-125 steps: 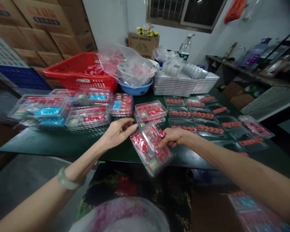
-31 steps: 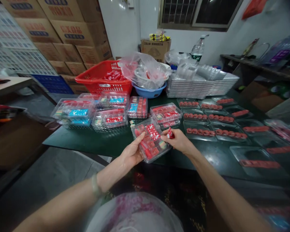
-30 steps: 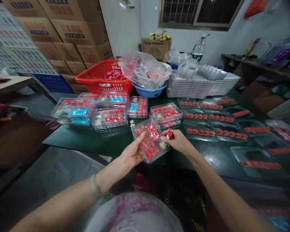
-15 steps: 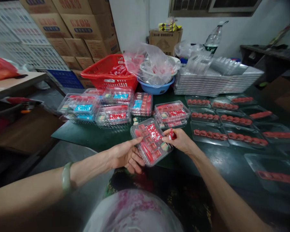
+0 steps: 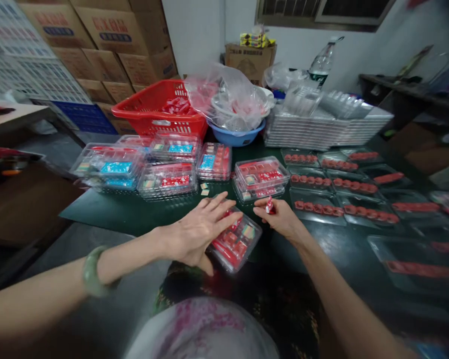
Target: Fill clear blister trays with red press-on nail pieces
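Observation:
Palm down with fingers spread, my left hand (image 5: 198, 230) lies across the upper left of a clear plastic box (image 5: 235, 249). Red pieces and a striped pastel piece show inside the box, which sits at an angle near the table's front edge. My right hand (image 5: 282, 220) is closed round a small red packet with white marks (image 5: 270, 205), just right of the box and apart from it. Behind my hands stands a short stack of similar filled boxes (image 5: 262, 175). Two small striped pieces (image 5: 204, 189) lie loose on the table.
More filled boxes (image 5: 168, 180) are stacked at the left, some with blue packets. Behind them stand a red basket (image 5: 145, 107) and a blue basin (image 5: 237, 135). Several open trays with red pieces (image 5: 318, 207) spread over the right of the green table, before stacked clear trays (image 5: 303, 129).
My left hand has gone from gripping the box's left edge to lying spread on top of it. My right hand has let go of the box and keeps the red packet.

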`<state>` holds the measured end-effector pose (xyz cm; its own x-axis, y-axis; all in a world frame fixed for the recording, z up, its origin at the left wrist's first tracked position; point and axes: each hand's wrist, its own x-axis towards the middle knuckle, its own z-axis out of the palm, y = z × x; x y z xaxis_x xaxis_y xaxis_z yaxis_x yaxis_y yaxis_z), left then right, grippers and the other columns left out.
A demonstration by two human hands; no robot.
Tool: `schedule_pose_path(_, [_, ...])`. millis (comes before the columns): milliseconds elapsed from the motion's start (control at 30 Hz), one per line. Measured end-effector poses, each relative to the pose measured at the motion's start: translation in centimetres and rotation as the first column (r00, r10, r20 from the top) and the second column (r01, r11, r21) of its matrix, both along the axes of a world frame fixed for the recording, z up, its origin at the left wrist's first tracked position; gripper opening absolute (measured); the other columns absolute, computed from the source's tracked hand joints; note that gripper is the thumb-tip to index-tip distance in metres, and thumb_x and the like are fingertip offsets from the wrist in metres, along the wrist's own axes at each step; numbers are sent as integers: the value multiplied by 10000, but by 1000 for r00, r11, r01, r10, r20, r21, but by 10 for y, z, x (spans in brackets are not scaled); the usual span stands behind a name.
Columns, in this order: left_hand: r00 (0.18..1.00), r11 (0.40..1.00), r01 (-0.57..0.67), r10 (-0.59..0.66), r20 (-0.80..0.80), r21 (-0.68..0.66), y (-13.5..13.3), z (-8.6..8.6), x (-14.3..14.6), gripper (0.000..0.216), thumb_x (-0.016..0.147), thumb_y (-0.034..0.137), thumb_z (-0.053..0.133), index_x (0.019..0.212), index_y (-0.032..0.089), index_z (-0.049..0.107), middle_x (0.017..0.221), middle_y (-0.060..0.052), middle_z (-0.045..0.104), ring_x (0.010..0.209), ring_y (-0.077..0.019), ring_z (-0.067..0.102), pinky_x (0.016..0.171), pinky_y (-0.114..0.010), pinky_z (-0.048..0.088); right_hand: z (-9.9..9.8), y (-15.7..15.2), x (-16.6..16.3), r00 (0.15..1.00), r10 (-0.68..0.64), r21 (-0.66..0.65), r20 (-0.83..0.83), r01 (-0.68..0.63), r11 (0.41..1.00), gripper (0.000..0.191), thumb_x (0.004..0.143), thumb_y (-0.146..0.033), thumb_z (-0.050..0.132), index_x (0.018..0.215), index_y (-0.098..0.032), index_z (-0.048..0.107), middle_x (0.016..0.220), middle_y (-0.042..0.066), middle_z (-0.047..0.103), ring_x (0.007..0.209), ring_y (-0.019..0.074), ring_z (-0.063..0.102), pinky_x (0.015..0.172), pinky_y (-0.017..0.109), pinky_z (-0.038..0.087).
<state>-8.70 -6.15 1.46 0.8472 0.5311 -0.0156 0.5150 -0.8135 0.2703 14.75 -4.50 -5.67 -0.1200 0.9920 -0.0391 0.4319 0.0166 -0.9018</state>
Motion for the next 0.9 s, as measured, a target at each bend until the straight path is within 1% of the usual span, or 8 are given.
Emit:
schedule_pose_path(100, [968, 983, 182, -178, -175, 5, 22, -12, 12, 1181, 345, 584, 675, 1336, 202, 158, 1384, -195, 127, 1236, -409, 13, 908, -592, 49, -8, -19, 16, 995, -99, 21, 9, 99, 995, 360, 701, -417, 541, 931, -143, 582, 683, 27, 600, 530, 121, 536, 466, 227, 397])
schedule_pose_path(200, [945, 970, 243, -230, -231, 29, 31, -22, 20, 1176, 340, 559, 683, 1335, 225, 153, 1356, -197, 190, 1203, -408, 151, 905, -564, 81, -21, -36, 28, 987, -161, 49, 15, 160, 986, 366, 707, -424, 540, 952, -153, 570, 712, 31, 602, 534, 118, 535, 480, 232, 404])
schedule_pose_path(300, [973, 987, 110, -83, -216, 117, 29, -28, 29, 1107, 393, 573, 649, 1327, 194, 190, 1247, -203, 326, 1074, -374, 331, 866, -512, 187, -32, -43, 34, 959, -282, 106, 25, 278, 955, 384, 715, -440, 527, 962, -148, 561, 696, 33, 599, 538, 120, 529, 517, 246, 417])
schedule_pose_path(433, [967, 978, -111, 147, -209, 175, 25, -28, 41, 1139, 386, 691, 564, 1327, 169, 192, 1154, -194, 375, 985, -354, 364, 822, -497, 220, -35, -39, 37, 855, -473, 247, 215, 421, 873, 413, 679, -482, 546, 957, -176, 562, 742, 46, 609, 631, 162, 550, 583, 281, 416])
schedule_pose_path(533, [958, 990, -63, 95, -269, 125, 29, -22, 44, 1165, 355, 691, 577, 1334, 216, 161, 1194, -177, 337, 1002, -350, 340, 822, -478, 223, -32, -39, 36, 746, -515, 294, 423, 424, 856, 478, 648, -481, 570, 1044, -219, 523, 827, 57, 602, 716, 207, 555, 602, 310, 406])
schedule_pose_path(633, [953, 997, -10, 34, -302, 81, 34, -15, 43, 1136, 386, 634, 606, 1338, 240, 130, 1178, -151, 352, 980, -321, 353, 812, -449, 242, -31, -43, 34, 676, -520, 359, 523, 379, 853, 545, 641, -449, 584, 1127, -237, 460, 952, 82, 552, 843, 243, 524, 623, 324, 404])
schedule_pose_path(767, [953, 999, 3, 12, -302, 50, 39, -11, 40, 1054, 447, 572, 612, 1335, 247, 147, 1121, -116, 392, 947, -287, 371, 795, -418, 262, -39, -48, 32, 655, -563, 488, 505, 321, 812, 519, 645, -411, 592, 1106, -204, 472, 998, 103, 495, 931, 261, 454, 720, 366, 383])
schedule_pose_path(900, [963, 1000, 14, -6, -270, 24, 43, -12, 39, 991, 495, 554, 601, 1331, 257, 160, 1151, -116, 373, 987, -288, 362, 807, -414, 264, -47, -49, 35, 669, -598, 533, 441, 341, 774, 472, 681, -405, 557, 1091, -183, 481, 1010, 111, 484, 923, 265, 436, 734, 381, 358])
